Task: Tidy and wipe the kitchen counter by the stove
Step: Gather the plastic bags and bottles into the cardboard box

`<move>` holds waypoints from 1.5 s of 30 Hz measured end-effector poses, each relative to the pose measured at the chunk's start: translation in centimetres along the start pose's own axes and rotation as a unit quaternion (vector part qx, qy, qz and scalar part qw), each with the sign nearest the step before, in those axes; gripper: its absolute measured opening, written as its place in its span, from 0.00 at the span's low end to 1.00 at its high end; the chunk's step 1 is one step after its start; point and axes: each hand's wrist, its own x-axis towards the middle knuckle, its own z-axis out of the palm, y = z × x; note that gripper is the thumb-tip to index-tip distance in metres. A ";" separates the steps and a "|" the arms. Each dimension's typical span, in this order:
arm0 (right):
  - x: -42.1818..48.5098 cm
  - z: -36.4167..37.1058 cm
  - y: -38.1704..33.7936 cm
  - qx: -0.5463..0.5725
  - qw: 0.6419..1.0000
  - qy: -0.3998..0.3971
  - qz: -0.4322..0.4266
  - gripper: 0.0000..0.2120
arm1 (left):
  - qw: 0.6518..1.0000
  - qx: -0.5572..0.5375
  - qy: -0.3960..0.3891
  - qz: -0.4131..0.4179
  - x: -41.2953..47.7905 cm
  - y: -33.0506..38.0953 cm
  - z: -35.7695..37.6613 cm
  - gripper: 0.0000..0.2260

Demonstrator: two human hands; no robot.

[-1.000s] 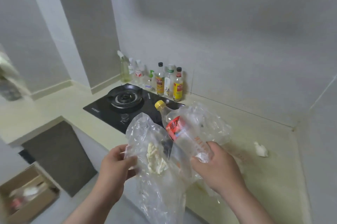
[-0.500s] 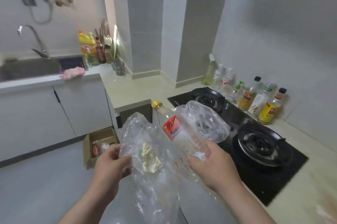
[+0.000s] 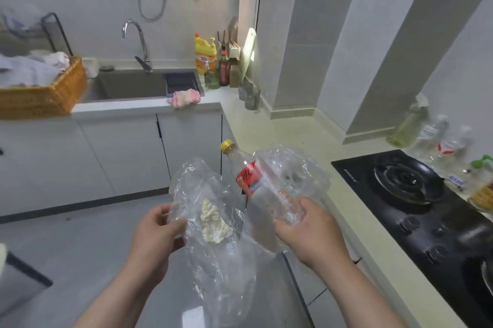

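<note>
Head view: the pale cream stone table (image 3: 293, 141) runs along the right with the black glass gas stove (image 3: 426, 207) set into it. I stand just off its near edge, holding rubbish over the floor. The crumpled clear plastic bag (image 3: 213, 274) hangs between my grips. My left grip (image 3: 157, 237) pinches the bag's left edge between thumb and fingers. My right grip (image 3: 309, 231) is wrapped round the lower body of the clear plastic bottle with red label and yellow cap (image 3: 256, 181), with some bag film caught under it. The bottle tilts, cap up and to the far left; I cannot tell whether its base is already inside the film. A crumpled off-white tissue wad (image 3: 213, 223) sits in the bag by my left thumb.

To do this well, I judge I should draw the left edge outward to open the mouth and turn the bottle base-down. Then I would slide it in beside the wad before loosening the right grip, so the thin film neither tears nor spills.
</note>
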 end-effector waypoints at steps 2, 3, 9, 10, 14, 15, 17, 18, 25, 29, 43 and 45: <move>1.2 1.6 -1.7 0.013 1.000 -0.010 -0.002 0.08 | 1.000 -0.005 0.012 0.001 1.5 0.7 -1.8 0.14; 1.8 2.3 -2.5 0.014 1.000 -0.015 -0.005 0.08 | 1.000 -0.007 0.020 0.002 2.2 1.0 -2.6 0.14; 5.6 6.1 -5.9 0.012 0.998 -0.059 -0.026 0.08 | 0.997 -0.030 0.073 0.002 5.6 1.8 -5.4 0.14; 6.4 6.7 -6.2 0.009 0.997 -0.066 -0.030 0.08 | 0.996 -0.033 0.081 0.003 6.1 1.9 -5.7 0.14; 10.2 8.8 -7.7 0.002 0.995 -0.090 -0.051 0.07 | 0.993 -0.037 0.108 0.002 8.6 2.6 -6.2 0.14; 11.4 9.3 -8.1 -0.001 0.994 -0.094 -0.058 0.08 | 0.993 -0.036 0.115 0.004 9.5 2.9 -6.2 0.14; 14.0 10.5 -8.7 -0.006 0.992 -0.100 -0.071 0.10 | 0.991 -0.034 0.130 0.006 11.4 3.5 -6.1 0.14; 15.4 11.1 -9.0 -0.006 0.992 -0.102 -0.079 0.10 | 0.990 -0.031 0.138 0.008 12.4 3.8 -6.0 0.13; 26.4 13.3 -10.7 -0.004 0.986 -0.132 -0.106 0.11 | 0.986 -0.010 0.167 0.004 20.4 6.0 -3.5 0.15; 31.8 14.1 -11.1 -0.022 0.981 -0.149 -0.125 0.11 | 0.982 -0.009 0.187 0.006 24.5 7.1 -2.0 0.16; 41.0 21.1 -11.1 -0.098 0.977 -0.153 -0.107 0.14 | 0.983 -0.007 0.181 -0.018 36.2 7.5 -2.7 0.14; 41.9 22.6 -11.7 -0.112 0.976 -0.158 -0.098 0.14 | 0.986 -0.002 0.167 -0.027 38.8 7.2 -3.9 0.14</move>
